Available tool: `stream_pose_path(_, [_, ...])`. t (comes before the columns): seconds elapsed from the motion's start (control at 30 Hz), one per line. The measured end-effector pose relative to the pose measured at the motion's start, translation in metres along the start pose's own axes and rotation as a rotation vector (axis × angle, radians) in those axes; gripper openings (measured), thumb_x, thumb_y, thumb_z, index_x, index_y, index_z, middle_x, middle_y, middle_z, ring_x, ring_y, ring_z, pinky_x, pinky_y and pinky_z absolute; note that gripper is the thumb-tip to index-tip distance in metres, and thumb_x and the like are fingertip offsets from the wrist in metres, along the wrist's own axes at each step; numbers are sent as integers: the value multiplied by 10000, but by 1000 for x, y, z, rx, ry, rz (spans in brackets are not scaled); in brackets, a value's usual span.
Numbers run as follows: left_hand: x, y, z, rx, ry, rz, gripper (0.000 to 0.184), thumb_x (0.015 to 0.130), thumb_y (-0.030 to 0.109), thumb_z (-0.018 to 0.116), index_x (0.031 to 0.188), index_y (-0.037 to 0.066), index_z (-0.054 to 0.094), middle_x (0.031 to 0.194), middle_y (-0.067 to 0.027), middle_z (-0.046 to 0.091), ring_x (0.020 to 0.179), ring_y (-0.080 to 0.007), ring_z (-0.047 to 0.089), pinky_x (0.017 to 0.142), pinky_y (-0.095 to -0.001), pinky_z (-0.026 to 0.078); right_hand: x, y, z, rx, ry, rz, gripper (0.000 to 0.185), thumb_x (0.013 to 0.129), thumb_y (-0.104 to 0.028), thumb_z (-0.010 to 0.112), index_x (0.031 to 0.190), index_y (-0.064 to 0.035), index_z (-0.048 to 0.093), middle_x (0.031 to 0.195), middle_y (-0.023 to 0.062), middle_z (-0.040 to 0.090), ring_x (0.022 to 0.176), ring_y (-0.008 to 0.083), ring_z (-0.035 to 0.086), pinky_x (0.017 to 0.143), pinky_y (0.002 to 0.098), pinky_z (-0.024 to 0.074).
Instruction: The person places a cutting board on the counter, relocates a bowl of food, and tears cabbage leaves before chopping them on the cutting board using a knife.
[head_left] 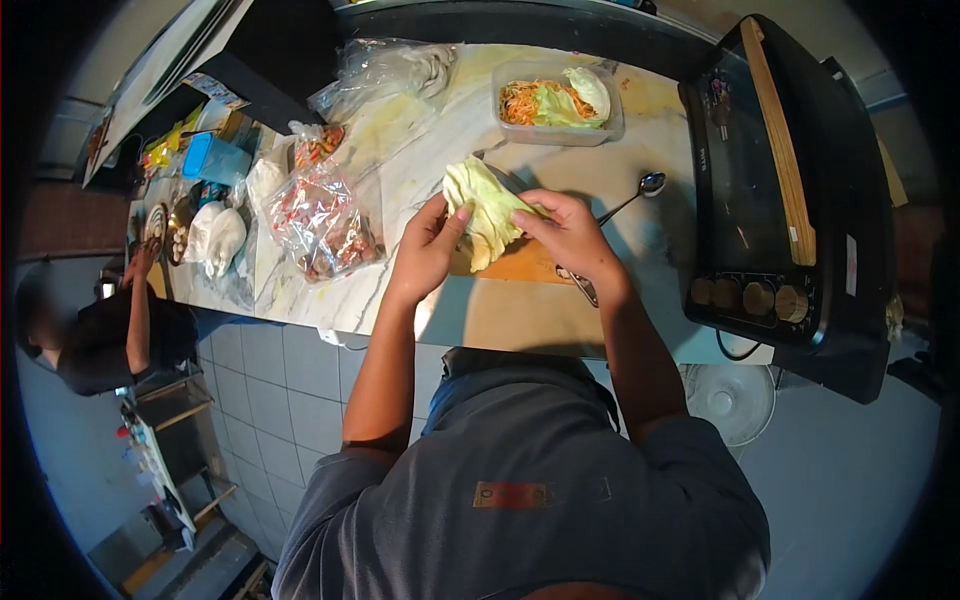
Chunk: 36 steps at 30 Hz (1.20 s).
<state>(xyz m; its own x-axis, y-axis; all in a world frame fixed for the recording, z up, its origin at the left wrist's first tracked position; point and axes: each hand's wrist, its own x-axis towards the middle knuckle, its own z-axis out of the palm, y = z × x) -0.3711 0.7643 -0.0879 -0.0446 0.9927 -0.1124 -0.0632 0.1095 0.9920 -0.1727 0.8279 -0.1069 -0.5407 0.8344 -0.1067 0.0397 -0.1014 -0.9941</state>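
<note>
Pale green leaf (pixel 484 212) stretches between left hand (pixel 428 252) and right hand (pixel 577 236), each pinching one side of it.

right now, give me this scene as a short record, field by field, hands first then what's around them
left hand: grip on the near-left side of the leaf
right hand: grip on the leaf's right side
leaf: pale green, crinkled, held above the counter
tub: clear, beyond the hands, holding orange shreds and green pieces
spoon: bowl end right of the right hand
oven: black, at the right
bag: clear plastic, left of the hands
co-worker: far left, dark top
</note>
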Motion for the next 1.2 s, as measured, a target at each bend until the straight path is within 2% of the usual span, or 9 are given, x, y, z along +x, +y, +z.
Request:
stream_pose_path(0.17, [13,-24,-12,-120,38,-62,214,966,115,566,1154,13,568,951,-20,640,842,-56,561,746,-215,449,0,7,-3,-58,50,39,287,893,-119,661,1135,18,593,1004,37,647,872,67,583,736,239,486])
stream_pose_path(0.37, [21,-20,-4,-165,106,17,202,909,70,646,1098,30,589,889,17,601,771,-30,528,668,-175,420,-7,-22,0,164,35,90,323,896,-88,646,1179,22,536,1071,75,640,982,104,589,828,258,476])
stream_pose_path(0.57, [31,-14,-4,-51,57,-74,259,878,48,676,1125,7,609,956,2,602,861,-64,566,764,-213,462,9,-3,-4,75,-48,38,225,899,-87,640,1080,18,557,1036,76,655,943,109,602,800,261,483])
stream_pose_path(0.77, [32,-15,-2,-265,-19,-87,345,841,-10,686,1179,-6,612,946,-18,625,865,-78,576,798,-212,463,13,5,0,184,222,177,216,896,-126,652,1044,2,562,893,44,668,784,97,623,657,227,500])
stream_pose_path(0.87, [29,-23,4,-235,-17,-73,236,844,4,691,1079,-4,668,970,-36,650,879,-87,587,812,-219,464,11,11,2,88,193,131,241,896,-165,654,1052,-4,564,919,59,664,803,103,624,626,236,509])
stream_pose_path(0.93, [28,-29,7,-229,-14,-57,190,843,12,695,1033,3,692,977,-38,658,883,-91,592,816,-226,464,9,8,6,326,161,148,244,913,-190,629,1067,-12,566,959,65,650,839,112,622,667,257,521])
stream_pose_path(1.03, [27,-30,11,65,-49,102,129,834,25,705,962,21,723,965,-51,677,937,-124,594,846,-251,461,9,13,1,617,145,164,252,933,-209,606,1092,-18,564,997,66,631,888,125,619,716,283,527])
stream_pose_path(1.17, [27,-36,13,296,-116,376,190,815,30,717,1004,11,695,969,-89,661,1025,-185,567,900,-283,444,10,14,2,426,143,128,246,952,-200,585,1107,-12,557,997,59,622,908,139,619,774,304,524])
stream_pose_path(1.2, [29,-40,15,302,-3,454,218,831,41,708,1041,4,660,978,-96,656,1023,-175,567,901,-284,444,10,15,2,471,166,121,242,954,-196,584,1107,-11,556,1004,61,623,905,137,617,784,297,518])
